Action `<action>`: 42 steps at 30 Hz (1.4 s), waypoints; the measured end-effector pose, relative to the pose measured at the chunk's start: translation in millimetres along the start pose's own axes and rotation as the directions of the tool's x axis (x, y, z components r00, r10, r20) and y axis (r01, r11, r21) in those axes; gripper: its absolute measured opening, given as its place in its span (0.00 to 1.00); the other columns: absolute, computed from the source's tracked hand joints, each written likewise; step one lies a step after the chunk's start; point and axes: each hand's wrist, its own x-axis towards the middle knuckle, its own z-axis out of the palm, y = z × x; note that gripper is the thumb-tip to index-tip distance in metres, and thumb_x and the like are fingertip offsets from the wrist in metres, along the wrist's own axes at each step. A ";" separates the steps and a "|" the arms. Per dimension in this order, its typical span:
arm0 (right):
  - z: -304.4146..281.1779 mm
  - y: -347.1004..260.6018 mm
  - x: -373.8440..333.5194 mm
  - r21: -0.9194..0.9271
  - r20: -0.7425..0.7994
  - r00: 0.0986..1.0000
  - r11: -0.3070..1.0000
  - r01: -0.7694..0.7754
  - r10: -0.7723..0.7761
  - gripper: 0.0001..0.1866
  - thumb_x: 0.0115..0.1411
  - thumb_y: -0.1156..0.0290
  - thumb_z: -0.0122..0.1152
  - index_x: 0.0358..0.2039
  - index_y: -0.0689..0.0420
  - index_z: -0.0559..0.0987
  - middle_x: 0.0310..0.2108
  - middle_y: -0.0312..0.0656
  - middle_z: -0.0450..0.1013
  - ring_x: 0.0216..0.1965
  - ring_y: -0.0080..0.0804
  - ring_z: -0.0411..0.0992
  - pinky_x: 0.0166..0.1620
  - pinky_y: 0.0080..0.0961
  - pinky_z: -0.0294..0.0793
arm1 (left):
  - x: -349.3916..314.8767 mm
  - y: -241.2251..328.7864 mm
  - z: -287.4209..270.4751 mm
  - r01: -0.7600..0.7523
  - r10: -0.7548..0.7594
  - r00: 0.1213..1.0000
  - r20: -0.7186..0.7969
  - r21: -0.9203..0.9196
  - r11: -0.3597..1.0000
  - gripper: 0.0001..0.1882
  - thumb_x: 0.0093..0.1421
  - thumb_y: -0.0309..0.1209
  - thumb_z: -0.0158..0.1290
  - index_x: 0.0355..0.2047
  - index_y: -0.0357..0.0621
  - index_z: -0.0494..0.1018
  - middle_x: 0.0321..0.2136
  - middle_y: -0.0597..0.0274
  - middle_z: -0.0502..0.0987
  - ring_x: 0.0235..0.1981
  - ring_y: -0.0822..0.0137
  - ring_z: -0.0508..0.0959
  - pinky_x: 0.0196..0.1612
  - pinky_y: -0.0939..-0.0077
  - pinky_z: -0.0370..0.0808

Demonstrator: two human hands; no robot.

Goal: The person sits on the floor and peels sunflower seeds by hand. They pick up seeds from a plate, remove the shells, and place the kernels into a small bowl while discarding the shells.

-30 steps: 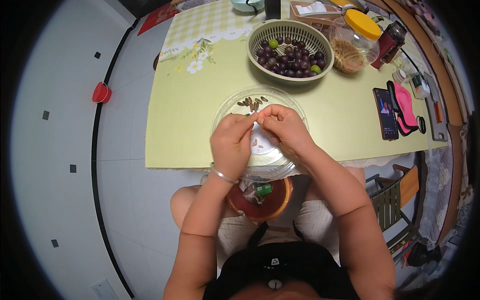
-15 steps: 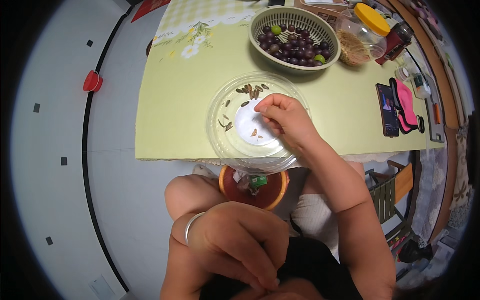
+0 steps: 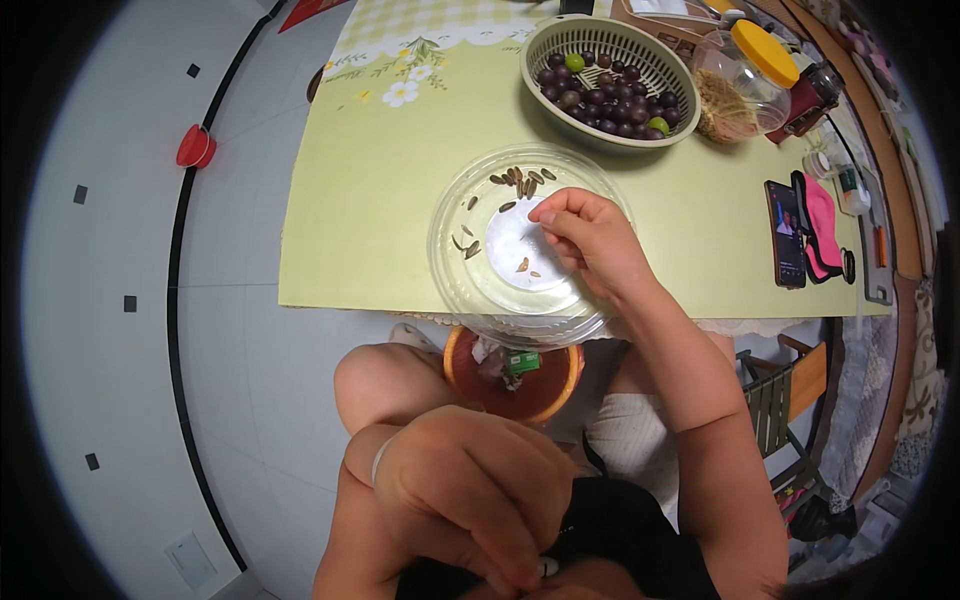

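My left hand [image 3: 470, 490], with a pale band at its wrist, is raised close to my body in the foreground. Its fingers are curled and the fingertips pressed together; a small pale bit shows beside them, too small to name. My right hand [image 3: 588, 238] hovers over the right side of a clear round plastic dish [image 3: 450, 285] at the table's near edge. Thumb and index finger are pinched; whatever is between them cannot be made out. Dark sunflower seeds [image 3: 522, 182] lie in the dish's far part, with a few on its left and light husk pieces [image 3: 523, 265] near its middle.
Beyond the dish stands a green-grey basket [image 3: 535, 100] of grapes [image 3: 620, 105]. To its right are a yellow-lidded jar [image 3: 745, 85] and a dark red bottle [image 3: 810, 100]. A phone [image 3: 786, 235] lies beside a pink-and-black item [image 3: 822, 230]. Below the table edge sits a bin [image 3: 555, 395].
The whole view has shifted slightly, so the table and its things appear farther right. Both hands keep nearly the same pose, the left fingertips a little lower.
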 end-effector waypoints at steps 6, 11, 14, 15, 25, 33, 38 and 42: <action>0.8 -1.9 -1.8 0.037 0.032 0.999 0.999 -0.003 0.002 0.04 0.61 0.75 0.56 0.33 0.61 0.77 0.21 0.31 0.68 0.16 0.12 0.55 0.18 0.11 0.50 | 1.4 -1.3 4.1 -0.023 0.024 0.999 -0.040 0.022 1.000 0.03 0.54 0.19 0.57 0.29 0.30 0.79 0.26 0.54 0.75 0.23 0.63 0.71 0.25 0.74 0.68; 1.7 -0.6 -1.0 0.047 0.042 0.999 0.999 0.003 -0.005 0.05 0.63 0.75 0.53 0.35 0.61 0.77 0.21 0.31 0.69 0.16 0.11 0.54 0.18 0.11 0.50 | 2.7 -0.1 3.2 -0.012 0.012 1.000 -0.028 0.015 1.000 0.03 0.54 0.19 0.57 0.28 0.31 0.78 0.26 0.54 0.75 0.23 0.63 0.71 0.25 0.73 0.69; 0.7 -1.5 -3.0 0.013 0.010 1.000 1.000 0.004 -0.004 0.05 0.62 0.75 0.53 0.36 0.61 0.77 0.22 0.31 0.69 0.16 0.11 0.54 0.18 0.11 0.50 | 4.9 -2.5 -0.4 -0.025 0.025 1.000 0.002 -0.011 1.000 0.02 0.55 0.20 0.57 0.27 0.31 0.78 0.27 0.53 0.75 0.23 0.62 0.71 0.25 0.73 0.69; 1.3 -1.5 -3.4 0.019 0.018 1.000 1.000 0.006 -0.007 0.05 0.62 0.76 0.53 0.36 0.61 0.77 0.22 0.31 0.69 0.16 0.11 0.54 0.18 0.11 0.50 | 6.4 -4.9 -1.6 -0.043 0.044 0.999 0.023 -0.017 0.999 0.03 0.55 0.20 0.57 0.27 0.31 0.78 0.27 0.53 0.74 0.23 0.62 0.71 0.25 0.73 0.69; 4.1 -0.5 -4.5 0.027 0.040 0.999 1.000 0.000 -0.001 0.05 0.61 0.77 0.53 0.35 0.61 0.77 0.22 0.31 0.69 0.16 0.11 0.54 0.18 0.11 0.50 | -5.0 -4.2 11.5 -0.056 0.058 0.993 -0.102 0.018 0.998 0.06 0.57 0.21 0.53 0.24 0.34 0.77 0.24 0.56 0.74 0.19 0.65 0.69 0.23 0.75 0.67; 5.9 -2.9 -9.2 0.024 0.056 0.998 1.000 0.012 -0.014 0.05 0.61 0.77 0.53 0.36 0.61 0.77 0.23 0.32 0.69 0.16 0.12 0.54 0.19 0.11 0.51 | 3.4 -6.8 6.9 -0.035 0.035 0.996 -0.080 0.003 0.999 0.02 0.54 0.20 0.56 0.26 0.36 0.79 0.23 0.58 0.74 0.21 0.66 0.70 0.24 0.78 0.66; -0.5 1.6 -1.5 -0.012 0.008 0.998 0.998 0.063 -0.063 0.05 0.61 0.77 0.53 0.36 0.61 0.77 0.23 0.32 0.69 0.17 0.11 0.55 0.19 0.11 0.51 | 0.8 -1.1 8.1 -0.043 0.050 0.994 -0.094 0.073 0.996 0.02 0.53 0.22 0.60 0.25 0.37 0.77 0.26 0.57 0.74 0.20 0.64 0.72 0.24 0.73 0.68; -2.7 -2.9 -2.1 0.008 0.005 0.998 0.998 0.066 -0.066 0.05 0.61 0.77 0.53 0.37 0.62 0.76 0.23 0.32 0.69 0.17 0.12 0.55 0.19 0.11 0.51 | -1.3 1.1 13.7 -0.034 0.044 0.987 -0.157 0.066 0.997 0.03 0.54 0.22 0.59 0.24 0.38 0.78 0.24 0.59 0.73 0.19 0.65 0.71 0.22 0.73 0.67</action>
